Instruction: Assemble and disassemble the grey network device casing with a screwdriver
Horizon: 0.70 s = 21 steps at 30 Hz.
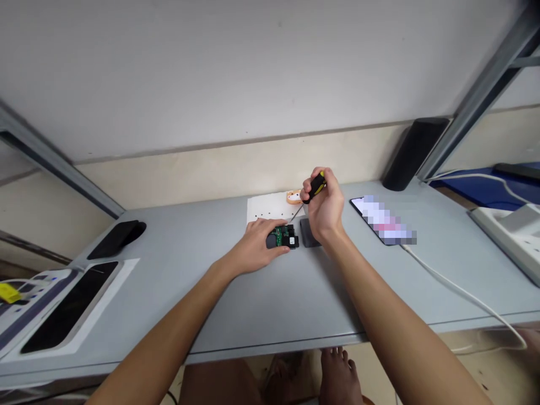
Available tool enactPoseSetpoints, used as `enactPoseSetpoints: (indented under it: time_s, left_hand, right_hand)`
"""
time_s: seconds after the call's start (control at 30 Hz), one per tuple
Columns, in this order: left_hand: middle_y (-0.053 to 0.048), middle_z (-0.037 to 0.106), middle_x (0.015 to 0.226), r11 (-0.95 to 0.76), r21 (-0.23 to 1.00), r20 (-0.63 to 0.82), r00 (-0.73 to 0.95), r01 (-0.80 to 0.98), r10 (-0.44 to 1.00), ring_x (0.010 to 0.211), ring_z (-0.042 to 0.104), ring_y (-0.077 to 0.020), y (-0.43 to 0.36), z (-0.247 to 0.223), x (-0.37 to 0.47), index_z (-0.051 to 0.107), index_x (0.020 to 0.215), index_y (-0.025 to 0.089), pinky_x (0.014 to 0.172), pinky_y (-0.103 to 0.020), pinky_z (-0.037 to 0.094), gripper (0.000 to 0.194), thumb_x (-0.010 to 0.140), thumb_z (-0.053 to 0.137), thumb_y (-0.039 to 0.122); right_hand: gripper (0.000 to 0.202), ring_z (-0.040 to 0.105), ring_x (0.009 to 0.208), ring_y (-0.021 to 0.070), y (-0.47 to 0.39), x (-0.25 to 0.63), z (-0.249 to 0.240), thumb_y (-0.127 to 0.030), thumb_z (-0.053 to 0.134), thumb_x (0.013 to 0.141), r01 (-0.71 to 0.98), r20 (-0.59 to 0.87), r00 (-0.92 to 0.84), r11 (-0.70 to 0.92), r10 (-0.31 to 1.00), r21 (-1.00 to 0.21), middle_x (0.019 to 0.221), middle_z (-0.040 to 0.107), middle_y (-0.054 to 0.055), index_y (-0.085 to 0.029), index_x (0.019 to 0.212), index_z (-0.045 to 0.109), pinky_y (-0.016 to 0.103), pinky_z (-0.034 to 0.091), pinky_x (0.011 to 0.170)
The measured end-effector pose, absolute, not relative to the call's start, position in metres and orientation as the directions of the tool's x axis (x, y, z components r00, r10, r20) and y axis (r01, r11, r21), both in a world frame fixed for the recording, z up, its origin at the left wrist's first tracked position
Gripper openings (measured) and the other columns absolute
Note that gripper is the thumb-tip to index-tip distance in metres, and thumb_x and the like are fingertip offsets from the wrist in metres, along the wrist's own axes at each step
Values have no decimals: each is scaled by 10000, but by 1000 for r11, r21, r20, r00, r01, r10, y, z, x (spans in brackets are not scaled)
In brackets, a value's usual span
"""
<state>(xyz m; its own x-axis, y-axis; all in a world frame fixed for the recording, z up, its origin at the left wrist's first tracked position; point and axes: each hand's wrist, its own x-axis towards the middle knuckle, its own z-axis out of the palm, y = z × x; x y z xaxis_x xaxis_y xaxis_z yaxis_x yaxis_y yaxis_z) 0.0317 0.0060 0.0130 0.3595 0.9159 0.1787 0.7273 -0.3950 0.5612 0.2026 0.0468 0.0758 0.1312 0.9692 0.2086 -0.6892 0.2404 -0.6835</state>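
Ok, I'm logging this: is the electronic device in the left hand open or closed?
Open, at least partly: the electronic device in the left hand shows its green circuit board bare.

We count two hands [257, 243], one screwdriver [315, 187], one circuit board [279, 236], one grey block [310, 234], one paper sheet [268, 205], one lit phone [379, 222], one black cylinder [415, 153], one desk [240, 306]. Dark specks [270, 214] on the sheet: several, too small for us to count surely.
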Motion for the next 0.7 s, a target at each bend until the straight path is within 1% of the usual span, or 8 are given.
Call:
enactPoseSetpoints:
  time_s: [0.13,0.3,0.37,0.43,0.5,0.57,0.63,0.7]
  left_hand:
    - [-70,699,1394,-364,592,219,291,719,931,1380,546,-342,6,12,33,659,1337,308,1220,-558,355,512,856,830,351]
    - [-49,690,1370,-363,586,282,237,724,930,1408,517,-326,3,20,36,661,1271,324,1237,-565,315,450,859,842,324]
    - [-52,685,1347,-406,579,309,271,707,912,1403,499,-320,-1,24,37,664,1236,315,1234,-557,320,435,848,860,332]
    - [-57,696,1284,-474,558,305,363,681,881,1373,487,-327,-6,27,39,679,1168,299,1215,-553,343,417,817,897,355]
    - [-54,717,1204,-544,530,272,477,651,836,1319,494,-333,-10,28,43,691,1107,289,1177,-547,378,414,786,930,394]
    - [-49,732,1146,-591,501,244,552,632,797,1274,508,-336,-14,28,48,699,1083,284,1141,-541,399,434,763,950,434]
    - [-43,742,1109,-613,477,234,582,629,779,1240,527,-332,-15,28,51,703,1082,280,1129,-539,395,462,744,964,458]
    - [-40,747,1102,-618,468,225,591,632,775,1216,543,-325,-14,29,52,707,1097,277,1128,-535,386,495,730,972,479]
  right_hand:
    - [341,399,540,99,53,211,77,-322,421,1070,-728,166,227,280,960,-626,655,424,-38,-232,753,507,185,378,513]
    - [317,367,499,110,58,224,82,-351,348,1045,-882,-86,184,126,979,-455,612,398,-44,-238,768,451,206,376,501]
    - [293,361,492,103,59,229,82,-328,343,1028,-926,-175,159,85,972,-367,606,402,-46,-233,767,436,201,373,497]
    - [275,363,486,98,59,235,81,-305,337,1019,-947,-217,150,77,965,-312,610,406,-48,-231,769,426,201,371,496]
    - [279,367,484,98,59,239,79,-301,321,1024,-947,-215,152,80,965,-313,620,406,-49,-234,771,417,209,370,494]
    - [304,365,485,98,59,242,80,-330,315,1040,-932,-183,157,84,971,-353,630,396,-52,-237,768,413,216,369,494]
    - [331,359,493,96,61,240,84,-363,345,1052,-902,-116,165,103,979,-419,632,382,-54,-235,757,422,216,371,497]
    - [335,353,507,92,61,234,92,-355,419,1049,-841,2,224,194,975,-505,639,370,-55,-230,739,438,210,363,497]
